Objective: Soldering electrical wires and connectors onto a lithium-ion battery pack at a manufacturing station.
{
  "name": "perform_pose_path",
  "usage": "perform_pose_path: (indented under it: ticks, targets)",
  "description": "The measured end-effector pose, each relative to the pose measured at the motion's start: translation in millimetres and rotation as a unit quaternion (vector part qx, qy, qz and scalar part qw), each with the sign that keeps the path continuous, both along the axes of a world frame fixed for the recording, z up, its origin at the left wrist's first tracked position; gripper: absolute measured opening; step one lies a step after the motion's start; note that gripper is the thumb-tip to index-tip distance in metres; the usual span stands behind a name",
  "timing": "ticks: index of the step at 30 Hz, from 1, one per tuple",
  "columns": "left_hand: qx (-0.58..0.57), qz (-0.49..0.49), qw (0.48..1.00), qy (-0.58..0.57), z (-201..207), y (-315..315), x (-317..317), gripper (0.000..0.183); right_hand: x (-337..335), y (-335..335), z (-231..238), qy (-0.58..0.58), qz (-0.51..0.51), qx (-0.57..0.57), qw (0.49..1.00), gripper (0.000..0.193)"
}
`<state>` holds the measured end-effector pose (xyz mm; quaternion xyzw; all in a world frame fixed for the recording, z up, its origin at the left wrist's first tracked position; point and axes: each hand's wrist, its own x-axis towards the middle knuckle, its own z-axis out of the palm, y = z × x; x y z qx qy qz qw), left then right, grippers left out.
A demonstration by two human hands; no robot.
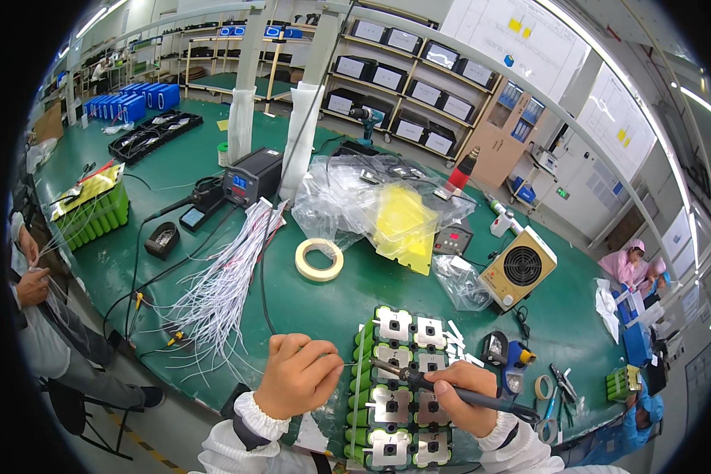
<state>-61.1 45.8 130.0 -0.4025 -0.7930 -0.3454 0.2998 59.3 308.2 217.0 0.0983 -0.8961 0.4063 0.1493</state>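
Observation:
A battery pack [391,405] of green cylindrical cells stands at the table's near edge, with silver metal plates across its top. My right hand [464,401] grips a soldering iron [482,400] by its dark handle. The iron's tip points left, at a plate near the left edge of the pack. Just left of the pack is my left hand [296,374], its thumb and fingers pinched on a thin wire that reaches toward the iron's tip. Its far end is too fine to make out. Beside my left hand lies a bundle of white wires [221,292].
Masking tape [319,260], a soldering station [253,178], plastic-wrapped yellow sheets [403,225] and a beige fan [521,268] stand beyond the pack. Pliers [562,383] and tape rolls lie right. Another green pack [95,213] stands left, near another person's hands [31,268].

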Motion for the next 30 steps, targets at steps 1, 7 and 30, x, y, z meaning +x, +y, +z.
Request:
perform_pose_path:
  ticks: [1,7,30]
  targets:
    - [0.005,0.0,1.0,0.008,-0.3,-0.3,-0.2,0.015,0.1,-0.2,0.2,-0.003,0.001,0.009,1.0,0.02]
    - [0.026,-0.008,1.0,-0.004,-5.6,2.5,-3.2,0.016,1.6,-1.9,1.0,-0.014,-0.007,0.003,1.0,0.02]
    - [0.026,-0.025,0.999,-0.013,-8.9,9.2,-5.4,0.014,0.4,-2.1,-5.7,0.026,-0.007,0.016,1.0,0.017]
